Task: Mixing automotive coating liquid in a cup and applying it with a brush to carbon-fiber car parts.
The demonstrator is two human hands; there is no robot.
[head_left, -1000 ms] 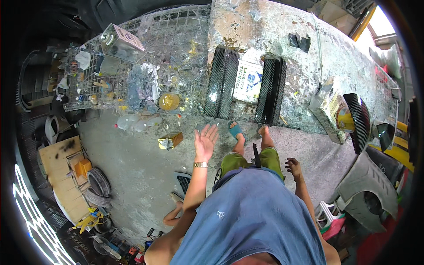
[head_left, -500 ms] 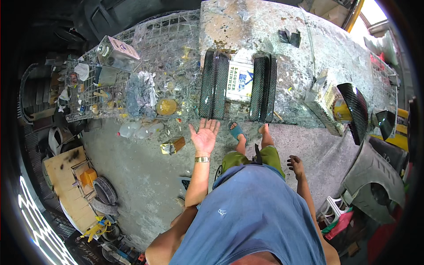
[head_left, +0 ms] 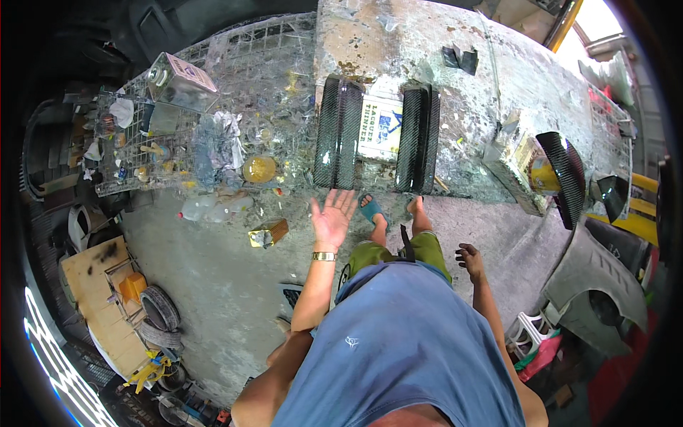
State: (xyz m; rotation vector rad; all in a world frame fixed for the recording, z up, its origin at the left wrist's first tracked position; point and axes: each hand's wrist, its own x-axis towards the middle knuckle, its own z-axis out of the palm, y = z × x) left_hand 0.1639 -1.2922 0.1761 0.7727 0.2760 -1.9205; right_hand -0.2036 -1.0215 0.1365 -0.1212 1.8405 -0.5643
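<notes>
In the head view, the left hand (head_left: 332,219) is open, palm up and fingers spread, just beside the near end of a long, glossy black carbon-weave strip (head_left: 338,135) on a paint-stained grey counter (head_left: 462,146); whether the fingertips touch it is unclear. A second long, black carbon-weave strip (head_left: 417,139) lies to its right, with a rectangular white printed panel (head_left: 380,128) between them. The right hand (head_left: 469,260) hangs near the olive-green shorts (head_left: 429,254), fingers apart and loosely bent.
</notes>
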